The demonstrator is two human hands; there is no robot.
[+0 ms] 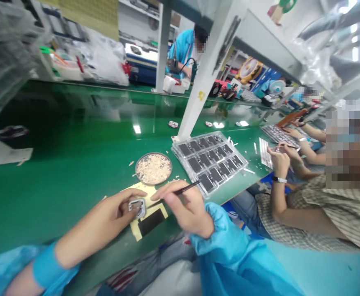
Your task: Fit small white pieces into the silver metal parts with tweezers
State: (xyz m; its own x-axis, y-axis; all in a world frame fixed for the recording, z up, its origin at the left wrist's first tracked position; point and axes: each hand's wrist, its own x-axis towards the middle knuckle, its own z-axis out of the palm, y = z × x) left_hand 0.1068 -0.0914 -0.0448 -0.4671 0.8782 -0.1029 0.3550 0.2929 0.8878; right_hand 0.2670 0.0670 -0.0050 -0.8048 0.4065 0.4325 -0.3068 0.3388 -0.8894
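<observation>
My left hand [118,209] is closed around the edges of a small white-rimmed device part [137,208], held over a yellow sheet [135,230]. Between the thumb and fingers of my right hand [183,205] are dark tweezers [186,188], their tip pointing left at the part. A black rectangle [151,222] lies on the yellow sheet below both hands. Just beyond them sits a round dish [153,168] full of small pale pieces. To its right, a clear tray [211,160] holds several dark flat parts in compartments.
A white post [201,78] rises from the green table [75,172] behind the tray. Small parts lie on the table's far strip. At right, another person's hands [281,158] work near a white sheet [264,153]. One more person stands behind the shelf.
</observation>
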